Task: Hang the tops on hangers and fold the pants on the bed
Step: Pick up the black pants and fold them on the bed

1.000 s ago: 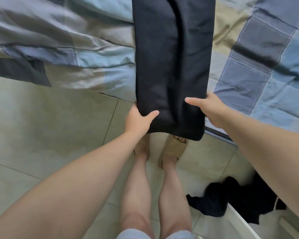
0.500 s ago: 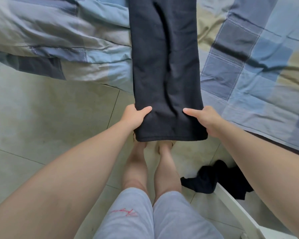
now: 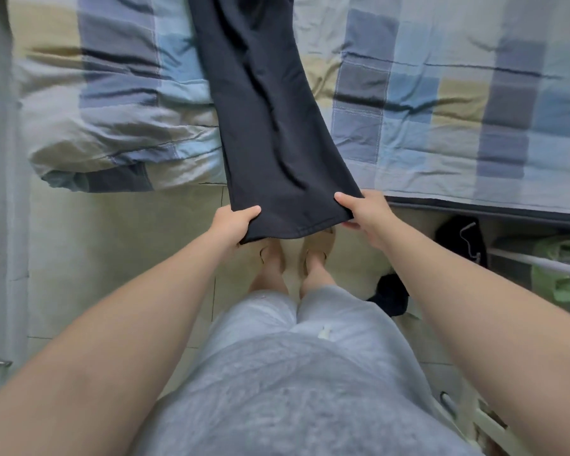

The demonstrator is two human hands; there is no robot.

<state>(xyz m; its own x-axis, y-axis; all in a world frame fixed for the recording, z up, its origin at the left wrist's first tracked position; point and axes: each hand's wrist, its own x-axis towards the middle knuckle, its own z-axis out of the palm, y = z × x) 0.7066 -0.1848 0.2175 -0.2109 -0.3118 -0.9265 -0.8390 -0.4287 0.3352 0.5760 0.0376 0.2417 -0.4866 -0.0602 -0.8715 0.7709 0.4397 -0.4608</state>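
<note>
Checked blue-and-beige quilted bed (image 3: 441, 110): beyond both hands. Dark navy soft-fabric pants (image 3: 270, 126): laid lengthwise on it, hem end overhanging between the hands. Probably light and limp; grip at the hem corners. Left hand (image 3: 232, 223) and right hand (image 3: 364, 210) each pinch one corner, thumb on top.

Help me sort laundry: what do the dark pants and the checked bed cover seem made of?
Dark pants: soft matte knit, probably cotton jersey; they drape limply, hem stitched. Checked bed cover: thin woven cotton, seemingly; sharp creases, white stitch lines.
</note>
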